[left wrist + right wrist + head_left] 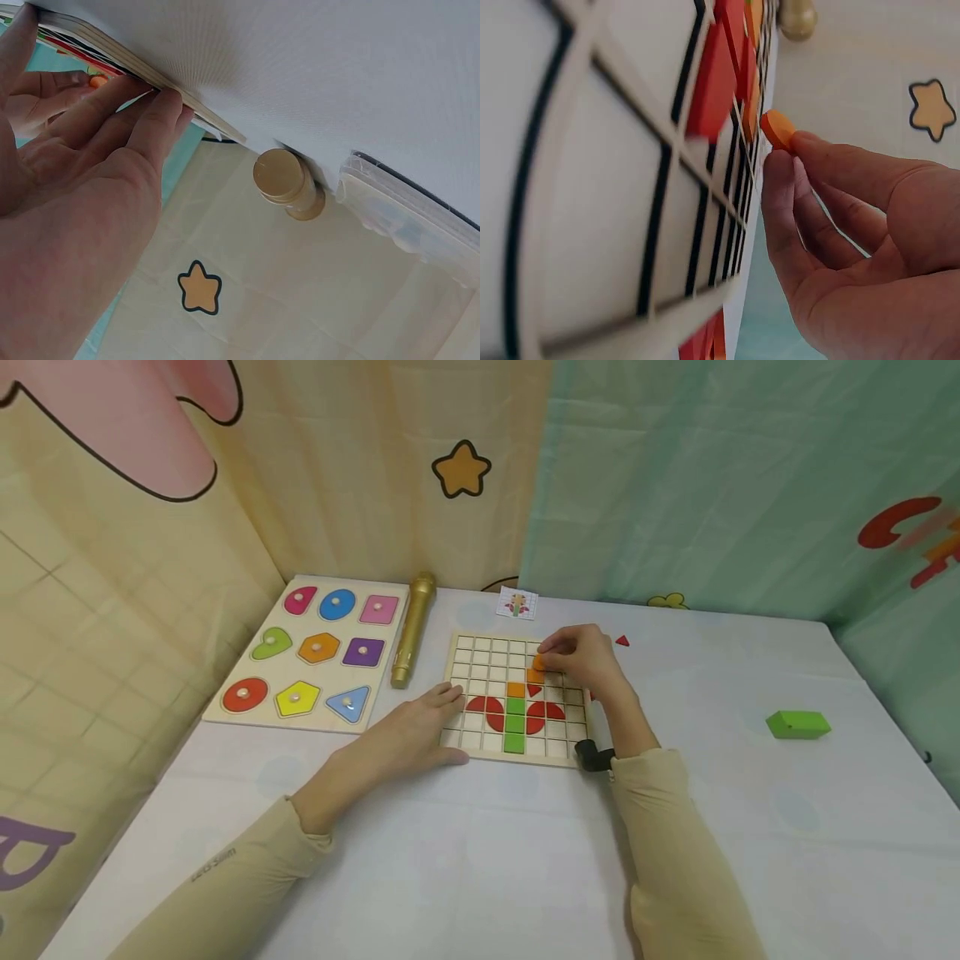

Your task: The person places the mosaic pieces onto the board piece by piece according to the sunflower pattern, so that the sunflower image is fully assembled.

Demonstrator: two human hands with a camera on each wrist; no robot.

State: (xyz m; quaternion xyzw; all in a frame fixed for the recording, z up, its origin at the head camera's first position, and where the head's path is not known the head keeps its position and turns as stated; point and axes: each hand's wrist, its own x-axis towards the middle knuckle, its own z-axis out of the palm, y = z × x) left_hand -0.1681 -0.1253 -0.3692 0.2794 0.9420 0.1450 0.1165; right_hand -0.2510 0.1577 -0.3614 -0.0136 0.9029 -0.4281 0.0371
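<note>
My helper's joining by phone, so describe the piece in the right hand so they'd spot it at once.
On the white table, find the wooden grid board. Near its far right corner, the right hand pinches a small orange piece with a rounded edge. Unlike the other orange pieces on the grid, this one is held.

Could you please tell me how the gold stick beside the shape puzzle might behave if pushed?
The gold stick would probably roll if pushed sideways, since its near end looks round in the left wrist view. It may veer, as its far end looks wider than the rest. Its straight, shiny body suggests it is stiff and perhaps slightly slippery.
</note>
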